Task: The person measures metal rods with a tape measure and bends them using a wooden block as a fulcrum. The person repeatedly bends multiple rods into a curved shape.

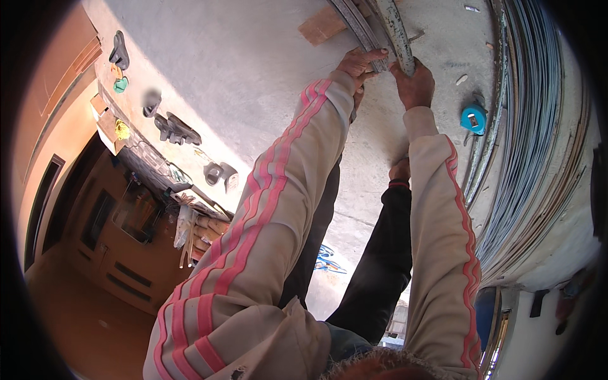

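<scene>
The left hand [356, 66] extends its index finger [376, 55]; the right hand [415, 85] is curled.

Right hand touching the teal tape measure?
Apart. In the head view, bare concrete floor shows between the right hand and the teal tape measure.

Sandals [182, 130] left; pipe [396, 31] between; rods [538, 126] right

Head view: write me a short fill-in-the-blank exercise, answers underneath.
1. The left hand touches the grooved metal strip at its near ____.
2. The right hand, gripping the mottled metal bar, is to the ____ of the teal tape measure.
3. The stripes on the left sleeve are ____.

Missing words: end; left; pink.
</scene>
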Tool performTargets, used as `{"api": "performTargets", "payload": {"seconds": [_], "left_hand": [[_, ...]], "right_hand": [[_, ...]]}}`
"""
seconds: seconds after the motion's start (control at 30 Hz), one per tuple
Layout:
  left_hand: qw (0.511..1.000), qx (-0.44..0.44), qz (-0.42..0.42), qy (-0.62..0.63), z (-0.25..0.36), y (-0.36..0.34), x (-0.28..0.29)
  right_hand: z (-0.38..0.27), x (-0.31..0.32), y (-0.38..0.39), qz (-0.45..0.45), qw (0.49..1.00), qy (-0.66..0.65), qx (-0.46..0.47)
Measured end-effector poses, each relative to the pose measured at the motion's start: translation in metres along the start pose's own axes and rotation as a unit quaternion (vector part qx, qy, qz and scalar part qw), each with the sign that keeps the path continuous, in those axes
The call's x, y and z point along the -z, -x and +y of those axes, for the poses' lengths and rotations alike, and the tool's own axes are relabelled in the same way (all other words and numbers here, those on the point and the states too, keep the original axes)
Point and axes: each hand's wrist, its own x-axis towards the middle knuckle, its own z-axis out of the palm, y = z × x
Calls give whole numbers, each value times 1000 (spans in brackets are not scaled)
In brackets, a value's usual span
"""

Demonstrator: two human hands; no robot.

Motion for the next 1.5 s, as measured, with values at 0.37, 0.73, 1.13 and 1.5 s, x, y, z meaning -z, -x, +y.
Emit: {"api": "performTargets", "payload": {"seconds": [0.37,0.73,1.13,1.5], "left_hand": [[998,-6,-53,40,-1,8,9],[999,1,2,-32,7,35,34],[916,-232,-111,308,177,143,-45],[903,-236,-129,335,315,282,-142]], "right_hand": [[-17,-14,-5,-20,995,100,4],[-2,10,-19,-147,985,-51,73],[-116,117,118,-195,956,-198,91],[-121,195,346,87,982,-159,58]]}}
